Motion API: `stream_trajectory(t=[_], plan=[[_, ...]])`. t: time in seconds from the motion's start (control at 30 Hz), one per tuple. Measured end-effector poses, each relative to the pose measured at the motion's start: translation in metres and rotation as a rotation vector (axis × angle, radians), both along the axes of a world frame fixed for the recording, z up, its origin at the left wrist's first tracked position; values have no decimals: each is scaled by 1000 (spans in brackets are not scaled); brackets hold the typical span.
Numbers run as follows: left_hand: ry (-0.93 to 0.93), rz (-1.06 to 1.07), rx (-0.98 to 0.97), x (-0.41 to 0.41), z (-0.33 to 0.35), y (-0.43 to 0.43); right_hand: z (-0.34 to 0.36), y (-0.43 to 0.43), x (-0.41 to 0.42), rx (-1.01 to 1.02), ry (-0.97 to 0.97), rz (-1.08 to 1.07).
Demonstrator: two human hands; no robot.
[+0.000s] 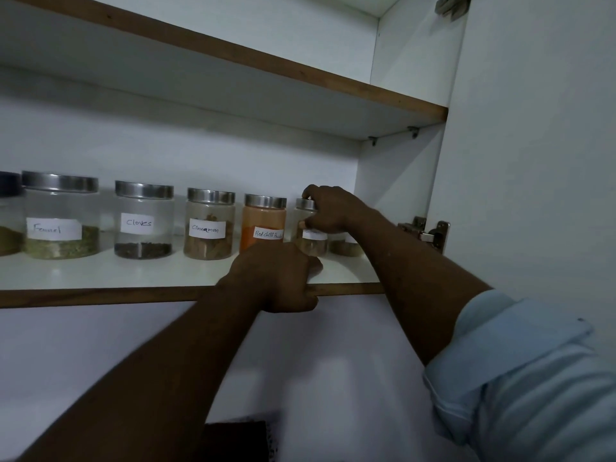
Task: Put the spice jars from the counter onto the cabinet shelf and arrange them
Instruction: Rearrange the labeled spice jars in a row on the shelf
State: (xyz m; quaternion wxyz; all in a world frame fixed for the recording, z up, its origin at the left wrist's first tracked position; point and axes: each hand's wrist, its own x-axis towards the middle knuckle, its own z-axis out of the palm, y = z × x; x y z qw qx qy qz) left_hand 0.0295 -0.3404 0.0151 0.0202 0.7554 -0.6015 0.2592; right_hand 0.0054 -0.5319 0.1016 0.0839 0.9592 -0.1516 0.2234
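Several clear spice jars with steel lids stand in a row on the white cabinet shelf (100,273): Fennel (61,216), Cloves (144,220), Cinnamon (209,225) and an orange Red chilli powder jar (264,221). My right hand (333,208) grips a small jar (308,243) of brown spice just right of the chilli jar, fingers over its lid and side. Another jar (346,248) stands partly hidden behind my right wrist. My left hand (280,278) rests closed on the shelf's front edge below the chilli jar, holding nothing.
A dark-lidded jar (8,218) is cut off at the left edge. An upper shelf (300,75) hangs overhead. The open cabinet door (533,145) and its hinge (430,233) stand at the right. A dark object (236,441) lies below.
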Motion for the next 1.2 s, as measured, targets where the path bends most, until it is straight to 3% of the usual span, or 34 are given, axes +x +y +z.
stream_trajectory(t=[0.3,0.47,0.6,0.67,1.2], plan=[[-4,8,1,2,2,-1,0,-7,12,10,-41,-10],[-9,11,-5,1,3,-3,23,-20,-11,83,-194,-10],[-8,6,-1,4,2,-2,37,-35,-29,-11,162,-296],[-4,13,3,8,1,-1,29,-38,-31,7,259,-328],[9,15,3,1,0,-3,0,-60,-34,-26,13,-174]])
